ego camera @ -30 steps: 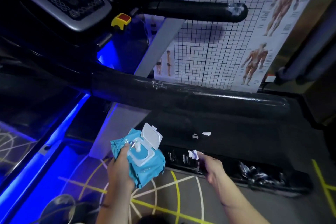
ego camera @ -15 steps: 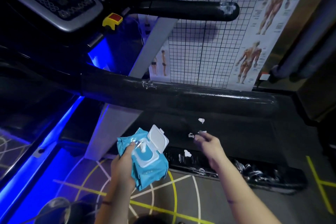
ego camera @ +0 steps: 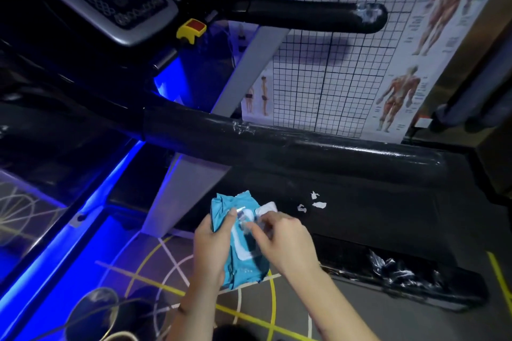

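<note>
A blue pack of wet wipes [ego camera: 243,266] with a white flip lid is held low in the middle of the view. My left hand [ego camera: 212,246] grips its left side, thumb on the front. My right hand [ego camera: 282,241] is over the pack's opening, fingertips pinching at the wipe that sticks out there. The lid stands open behind my fingers and is partly hidden. Three small white scraps [ego camera: 313,202] lie on the black treadmill deck [ego camera: 360,216] just beyond the pack.
A thick black treadmill handrail [ego camera: 304,152] crosses the view above my hands, a second handrail [ego camera: 304,14] higher up. The console [ego camera: 116,0] with a yellow safety key [ego camera: 191,28] is at upper left. An anatomy poster [ego camera: 360,63] hangs behind. Blue light strips run at left.
My right hand let go of a white scrap on the deck and came back left to the pack's opening. My left hand kept hold of the pack.
</note>
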A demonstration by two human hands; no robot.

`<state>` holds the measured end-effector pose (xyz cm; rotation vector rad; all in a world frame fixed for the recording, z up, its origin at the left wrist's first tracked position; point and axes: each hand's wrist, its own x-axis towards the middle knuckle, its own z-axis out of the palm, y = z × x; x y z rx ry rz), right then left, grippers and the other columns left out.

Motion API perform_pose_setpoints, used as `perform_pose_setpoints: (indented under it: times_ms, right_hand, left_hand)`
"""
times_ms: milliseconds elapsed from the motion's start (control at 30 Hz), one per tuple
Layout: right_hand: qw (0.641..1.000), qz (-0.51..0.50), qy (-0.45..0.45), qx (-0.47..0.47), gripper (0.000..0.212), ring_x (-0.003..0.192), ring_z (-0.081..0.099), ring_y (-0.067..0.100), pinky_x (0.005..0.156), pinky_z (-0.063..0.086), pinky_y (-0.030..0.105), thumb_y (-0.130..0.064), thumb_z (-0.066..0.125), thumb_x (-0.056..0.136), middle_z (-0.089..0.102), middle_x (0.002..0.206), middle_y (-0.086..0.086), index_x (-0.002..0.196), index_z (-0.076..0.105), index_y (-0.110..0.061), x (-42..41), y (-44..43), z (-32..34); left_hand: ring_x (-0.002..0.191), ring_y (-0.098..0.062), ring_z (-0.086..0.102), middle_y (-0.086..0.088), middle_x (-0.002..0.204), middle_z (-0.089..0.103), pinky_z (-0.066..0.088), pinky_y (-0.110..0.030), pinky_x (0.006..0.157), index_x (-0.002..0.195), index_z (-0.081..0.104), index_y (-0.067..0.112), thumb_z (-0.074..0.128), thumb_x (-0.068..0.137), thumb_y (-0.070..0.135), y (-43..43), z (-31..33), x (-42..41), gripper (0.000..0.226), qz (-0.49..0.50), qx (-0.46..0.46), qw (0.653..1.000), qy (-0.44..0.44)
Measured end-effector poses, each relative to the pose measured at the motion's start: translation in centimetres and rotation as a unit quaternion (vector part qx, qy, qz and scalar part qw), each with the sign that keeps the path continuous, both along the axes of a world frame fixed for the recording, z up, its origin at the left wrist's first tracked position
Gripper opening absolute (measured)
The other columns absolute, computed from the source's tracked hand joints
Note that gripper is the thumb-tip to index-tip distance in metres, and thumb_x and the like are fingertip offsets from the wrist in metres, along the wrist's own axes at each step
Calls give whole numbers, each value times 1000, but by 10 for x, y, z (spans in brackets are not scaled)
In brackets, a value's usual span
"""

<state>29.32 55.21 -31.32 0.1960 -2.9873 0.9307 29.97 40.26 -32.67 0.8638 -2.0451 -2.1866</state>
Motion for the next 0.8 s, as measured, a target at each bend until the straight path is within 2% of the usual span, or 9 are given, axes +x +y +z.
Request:
perform_pose_setpoints:
  times_ms: [67,167,233,367,433,533,633,733,800]
  right_hand:
    - [999,4,-31,19,38,77,57,14,62,40,27,-64,53,93,60,94,-9,92,61,-27,-4,-7,-2]
    - [994,18,-43,-97,32,87,62,7,76,52,25,-53,66,91,62,103,-12,109,72,-27,-10,-9,-11]
    - [984,31,-31,-175,24,89,63,5,81,53,24,-46,74,87,64,101,-16,105,76,-30,-13,-8,-16]
    - [976,80,-53,-197,16,95,59,1,84,48,17,-35,79,85,61,102,-19,100,74,-33,-14,-11,-15]
    - [973,77,-68,-208,13,91,58,4,79,45,16,-31,80,84,61,95,-15,86,67,-34,-14,-11,-12]
    - [956,75,-123,-255,18,84,61,10,74,50,22,-31,82,83,64,89,-5,78,64,-28,-13,-12,-11]
    - [937,68,-173,-295,19,77,63,7,74,56,34,-33,82,83,69,87,1,77,66,-25,-9,-11,-7]
    - [914,47,-196,-353,21,74,63,7,75,56,34,-36,82,83,70,82,5,81,69,-19,-13,-2,1]
    - [893,25,-186,-409,26,79,66,16,82,56,49,-43,80,84,73,85,7,84,69,-19,-17,9,5]
  left_hand:
    - [90,-22,80,2,96,82,63,-57,90,106,78,27,75,99,35,-3,1,2,11,-13,-41,999,10]
    - [89,-22,79,4,96,82,62,-60,89,101,78,39,77,94,46,-9,2,4,11,-6,-66,998,14]
    - [89,-24,79,2,95,82,62,-59,89,101,79,33,78,96,42,-14,4,4,10,17,-53,998,14]
    - [86,-21,79,2,93,81,64,-51,83,106,78,24,76,98,36,-19,7,3,14,16,-56,998,10]
    - [86,-22,78,4,91,81,63,-50,82,102,77,24,76,97,37,-21,6,3,14,3,-87,996,10]
    - [85,-19,77,7,89,79,63,-48,79,101,75,26,74,95,47,-26,6,4,22,3,-147,989,14]
    - [85,-17,77,9,91,79,64,-49,81,103,74,30,72,94,56,-28,5,2,28,13,-186,982,21]
    - [87,-17,76,9,93,79,64,-50,82,105,74,29,71,95,54,-25,8,-1,28,21,-203,979,20]
    - [90,-22,75,7,95,78,63,-49,81,107,74,25,70,96,53,-25,8,-3,30,14,-256,966,33]
